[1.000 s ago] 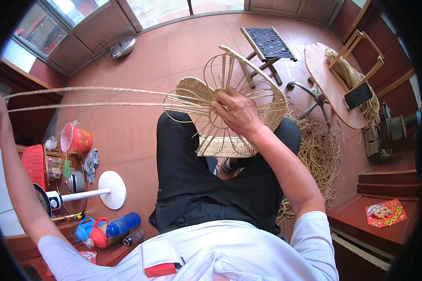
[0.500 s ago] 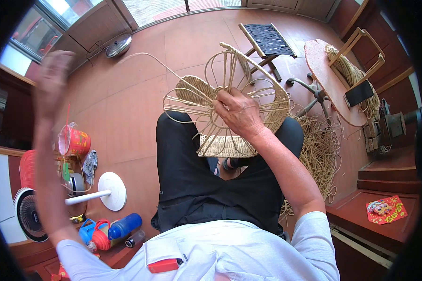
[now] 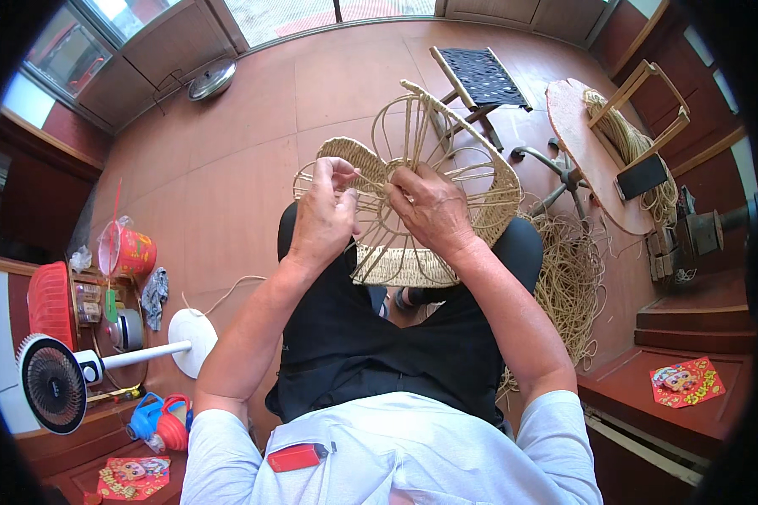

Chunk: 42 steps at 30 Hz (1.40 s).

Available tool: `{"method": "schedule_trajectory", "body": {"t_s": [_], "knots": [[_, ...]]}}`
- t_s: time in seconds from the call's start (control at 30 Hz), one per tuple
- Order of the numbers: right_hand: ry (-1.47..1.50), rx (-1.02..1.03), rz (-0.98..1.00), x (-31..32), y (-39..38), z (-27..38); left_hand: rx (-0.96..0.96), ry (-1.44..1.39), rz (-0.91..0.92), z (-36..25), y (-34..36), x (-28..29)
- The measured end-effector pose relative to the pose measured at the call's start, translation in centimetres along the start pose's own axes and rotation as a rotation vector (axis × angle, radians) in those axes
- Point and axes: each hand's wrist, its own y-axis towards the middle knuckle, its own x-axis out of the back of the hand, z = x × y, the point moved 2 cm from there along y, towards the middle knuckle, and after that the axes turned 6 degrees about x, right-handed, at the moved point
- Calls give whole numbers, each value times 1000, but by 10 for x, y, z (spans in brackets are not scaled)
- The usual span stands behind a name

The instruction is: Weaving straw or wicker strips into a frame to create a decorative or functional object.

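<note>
A flower-shaped woven piece (image 3: 396,265), made of wire loops and straw-coloured cord, rests across my knees. Some of its petals are closely wrapped or woven; others are open loops with cord spokes. My right hand (image 3: 434,210) is closed on the piece near its round centre, thumb and fingers pressed together there. Just left of it, my left hand (image 3: 324,215) pinches a strand of cord (image 3: 367,178) that runs toward the centre. The far end of a loose cord (image 3: 227,295) shows beyond my left forearm, trailing over the floor by a white fan base.
A heap of loose cord (image 3: 568,278) lies right of my legs. Beyond it stand a folding stool (image 3: 482,77) and a round pink tabletop (image 3: 577,126) bearing a cord coil (image 3: 619,126) and a phone (image 3: 641,176). To the left are a fan (image 3: 52,385) and a red bucket (image 3: 135,252).
My left hand has come down from the far left to the woven piece and pinches cord beside my right hand. The loose cord's tail now lies at the left. My right hand stays put.
</note>
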Motion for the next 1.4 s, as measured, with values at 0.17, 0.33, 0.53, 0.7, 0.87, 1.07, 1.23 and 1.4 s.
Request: {"method": "schedule_trajectory", "body": {"t_s": [0.17,0.33,0.53,0.7,0.87,1.07,1.23,1.4], "knots": [[17,-11,13,0,2,1,68,-172,100,-4,5,-25],[1,10,-10,1,0,-1,-16,88,92,-5,5,-30],[9,11,-41,-3,-4,-4,-294,203,-214,0,-5,-24],[8,14,-15,-5,-4,-3,-238,454,-240,3,-40,-12],[29,49,-24,-1,0,-2,-286,435,-155,16,-63,-45],[55,47,51,5,-4,-6,-374,445,-148,28,-73,-39],[-6,27,77,3,-3,-2,-385,478,-43,43,-87,-12],[1,-24,94,-1,0,1,-387,454,-236,30,-64,35]]}}
